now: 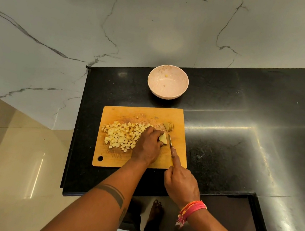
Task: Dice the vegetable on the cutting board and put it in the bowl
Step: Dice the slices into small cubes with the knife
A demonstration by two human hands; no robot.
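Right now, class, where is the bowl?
In the head view, the bowl stands on the black counter, just beyond the cutting board's far edge.

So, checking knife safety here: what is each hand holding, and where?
Left hand grips the vegetable piece from above; right hand holds the knife by its handle.

Left hand (148,146) holds vegetable piece (163,138) on cutting board (178,155); right hand (180,182) grips knife (169,140); dice pile (123,135) left; bowl (168,82) behind on tabletop (241,148).
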